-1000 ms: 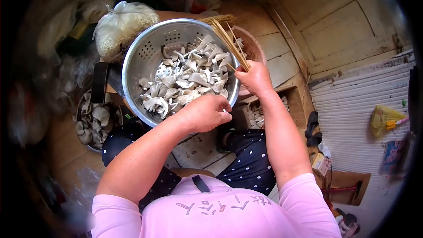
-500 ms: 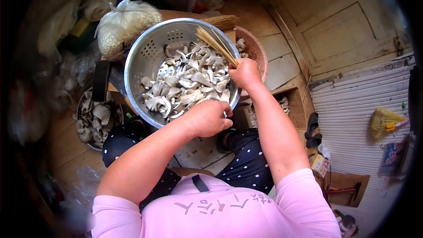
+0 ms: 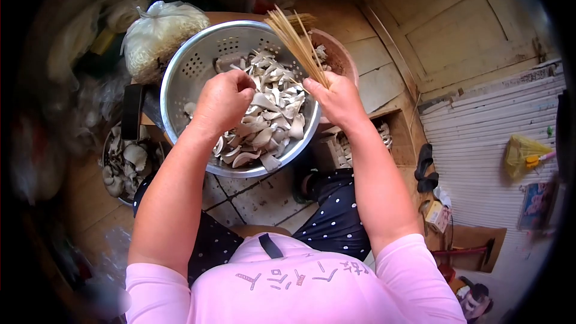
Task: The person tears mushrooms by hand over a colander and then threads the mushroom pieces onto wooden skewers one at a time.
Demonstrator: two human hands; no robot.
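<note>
A steel colander (image 3: 186,72) holds a pile of torn grey oyster mushrooms (image 3: 264,123). Over the left part of that pile is my left hand (image 3: 225,101), its fingers curled inward; whatever they may grip is hidden. My right hand (image 3: 339,101), at the colander's right rim, grips a bundle of thin bamboo skewers (image 3: 297,42). The skewers fan out slightly and point up and to the left, across the rim.
A plastic bag of pale contents (image 3: 162,33) stands behind the colander on the left. Lower left, a bowl holds larger mushrooms (image 3: 132,159). A pinkish basin (image 3: 342,51) and a box of mushroom pieces (image 3: 396,135) are on the right. Slippers (image 3: 426,168) lie by the ribbed wall.
My left hand has moved up and left, from the colander's near rim to over the mushrooms. My right hand has shifted slightly right, and the skewers stand steeper in view.
</note>
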